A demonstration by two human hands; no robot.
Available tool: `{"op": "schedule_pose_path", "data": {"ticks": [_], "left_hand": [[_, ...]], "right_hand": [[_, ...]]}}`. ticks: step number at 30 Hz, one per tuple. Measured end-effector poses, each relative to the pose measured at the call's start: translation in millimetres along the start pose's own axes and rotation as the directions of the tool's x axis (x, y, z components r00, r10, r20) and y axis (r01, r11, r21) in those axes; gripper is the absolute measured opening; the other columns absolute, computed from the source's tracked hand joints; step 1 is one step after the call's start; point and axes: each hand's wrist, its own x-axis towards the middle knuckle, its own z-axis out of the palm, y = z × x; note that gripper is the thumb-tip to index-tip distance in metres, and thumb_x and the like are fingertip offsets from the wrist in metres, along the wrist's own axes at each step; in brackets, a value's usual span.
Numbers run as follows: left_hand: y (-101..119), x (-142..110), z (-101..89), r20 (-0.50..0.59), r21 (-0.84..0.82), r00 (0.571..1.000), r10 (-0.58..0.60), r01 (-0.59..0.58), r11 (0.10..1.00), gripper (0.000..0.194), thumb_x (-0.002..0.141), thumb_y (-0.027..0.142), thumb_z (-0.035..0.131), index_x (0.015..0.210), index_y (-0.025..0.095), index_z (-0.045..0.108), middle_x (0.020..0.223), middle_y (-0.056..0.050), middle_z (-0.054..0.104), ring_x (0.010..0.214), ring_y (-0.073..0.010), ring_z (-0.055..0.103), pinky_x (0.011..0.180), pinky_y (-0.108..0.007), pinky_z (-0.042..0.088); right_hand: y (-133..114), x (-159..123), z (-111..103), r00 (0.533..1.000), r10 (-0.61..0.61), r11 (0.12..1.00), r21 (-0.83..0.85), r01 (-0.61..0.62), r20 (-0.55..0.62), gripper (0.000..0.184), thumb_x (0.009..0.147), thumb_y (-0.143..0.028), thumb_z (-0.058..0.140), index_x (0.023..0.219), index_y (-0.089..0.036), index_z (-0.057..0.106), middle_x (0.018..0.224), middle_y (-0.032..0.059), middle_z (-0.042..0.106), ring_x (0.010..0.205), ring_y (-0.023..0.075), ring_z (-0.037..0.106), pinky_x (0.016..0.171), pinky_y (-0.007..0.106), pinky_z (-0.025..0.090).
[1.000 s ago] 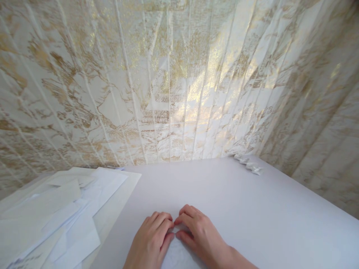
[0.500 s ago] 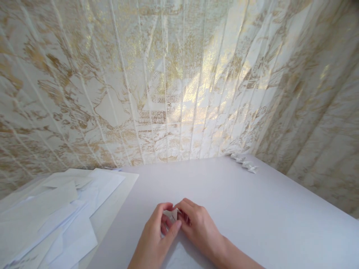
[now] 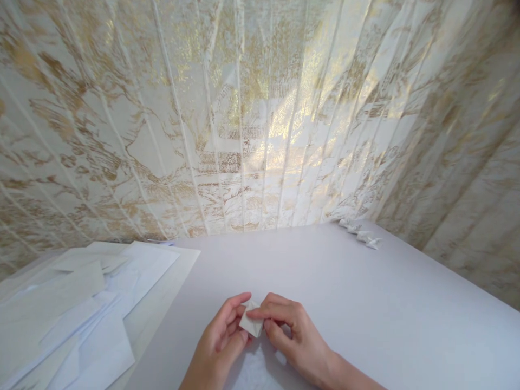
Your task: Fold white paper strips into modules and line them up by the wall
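Observation:
Both hands hold a small folded piece of white paper point(image 3: 251, 323) just above the white table point(image 3: 365, 303), near its front edge. My left hand point(image 3: 221, 341) pinches the paper's left side between thumb and fingers. My right hand point(image 3: 294, 336) pinches its right side, the index finger lying along the top edge. The paper is lifted and tilted toward me.
A loose pile of white paper sheets point(image 3: 77, 309) covers the table's left side. Several small folded white paper pieces point(image 3: 361, 234) lie in a row at the far right corner. A cream and gold curtain point(image 3: 252, 119) hangs close behind the table and along its right side.
A second ago both hands pressed the paper flat on the table. They have since lifted it and now pinch it between them, its face showing.

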Motion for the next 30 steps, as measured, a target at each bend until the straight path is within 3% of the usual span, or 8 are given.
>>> {"op": "schedule_pose_path", "data": {"ticks": [5, 8, 10, 14, 20, 24, 30], "left_hand": [[-1.5, -1.0, -0.1, -0.011, 0.094, 1.0, -0.008, 0.009, 0.996, 0.051, 0.085, 0.051, 0.063, 0.124, 0.019, 0.052, 0.102, -0.005, 0.063, 0.104, -0.0225, 0.062, 0.088, -0.032, 0.047], [-2.2, -3.0, 2.6, -0.057, 0.171, 0.997, 0.042, -0.032, 0.985, 0.047, 0.085, 0.047, 0.063, 0.122, 0.02, 0.05, 0.085, 0.001, 0.059, 0.087, -0.019, 0.062, 0.082, -0.03, 0.046], [-1.3, -5.1, 5.9, -0.088, 0.2, 0.993, 0.078, -0.059, 0.978, 0.043, 0.085, 0.043, 0.063, 0.119, 0.021, 0.048, 0.074, 0.005, 0.055, 0.074, -0.016, 0.058, 0.074, -0.028, 0.045], [3.0, -8.5, 11.3, -0.087, 0.255, 0.992, 0.092, -0.067, 0.965, 0.035, 0.082, 0.037, 0.064, 0.11, 0.022, 0.049, 0.068, 0.008, 0.051, 0.067, -0.0143, 0.054, 0.07, -0.026, 0.043], [9.0, -10.8, 11.3, 0.057, 0.241, 0.998, 0.004, -0.017, 0.97, 0.029, 0.085, 0.047, 0.059, 0.094, 0.019, 0.06, 0.081, -0.001, 0.066, 0.081, -0.0182, 0.062, 0.076, -0.026, 0.047], [11.4, -11.7, 10.2, 0.083, 0.233, 0.993, -0.081, 0.06, 0.971, 0.039, 0.088, 0.056, 0.056, 0.077, 0.018, 0.059, 0.07, 0.0, 0.066, 0.069, -0.0154, 0.065, 0.067, -0.023, 0.047], [12.6, -8.7, 9.0, 0.117, 0.112, 0.985, -0.123, 0.11, 0.988, 0.042, 0.085, 0.058, 0.061, 0.077, 0.017, 0.058, 0.067, -0.003, 0.072, 0.058, -0.0133, 0.063, 0.059, -0.023, 0.048]], "right_hand": [[-0.4, -0.5, 0.3, 1.0, -0.009, 0.992, 0.125, 0.009, -0.002, 0.025, 0.085, -0.015, 0.053, 0.086, -0.021, 0.077, 0.08, 0.0027, 0.06, 0.076, 0.015, 0.056, 0.066, 0.026, 0.043], [0.8, -2.6, 4.1, 0.997, 0.076, 0.978, 0.192, -0.075, 0.004, 0.017, 0.089, -0.028, 0.058, 0.098, -0.02, 0.07, 0.083, 0.0019, 0.059, 0.071, 0.0137, 0.054, 0.063, 0.025, 0.043], [1.5, -4.3, 7.5, 0.984, 0.175, 0.954, 0.243, -0.174, 0.019, 0.024, 0.091, -0.04, 0.06, 0.101, -0.019, 0.062, 0.078, -0.0008, 0.057, 0.064, 0.0119, 0.05, 0.058, 0.023, 0.04], [0.3, -5.7, 11.4, 0.965, 0.259, 0.938, 0.227, -0.26, 0.035, 0.038, 0.088, -0.054, 0.061, 0.077, -0.019, 0.05, 0.063, -0.0055, 0.046, 0.058, 0.0101, 0.04, 0.054, 0.022, 0.032], [-4.1, -5.3, 7.8, 0.976, 0.216, 0.959, 0.195, -0.206, -0.03, 0.042, 0.087, -0.056, 0.062, 0.071, -0.019, 0.052, 0.062, -0.0048, 0.047, 0.061, 0.0112, 0.042, 0.058, 0.023, 0.034], [-4.4, -4.8, 8.3, 0.969, 0.245, 0.932, 0.268, -0.244, 0.031, 0.044, 0.085, -0.059, 0.063, 0.071, -0.02, 0.05, 0.057, -0.0053, 0.051, 0.053, 0.0105, 0.047, 0.054, 0.022, 0.037], [0.4, -7.0, 12.7, 0.974, 0.221, 0.906, 0.359, -0.223, 0.048, 0.04, 0.088, -0.056, 0.063, 0.076, -0.019, 0.052, 0.055, -0.006, 0.053, 0.049, 0.0095, 0.05, 0.052, 0.022, 0.036]]}}
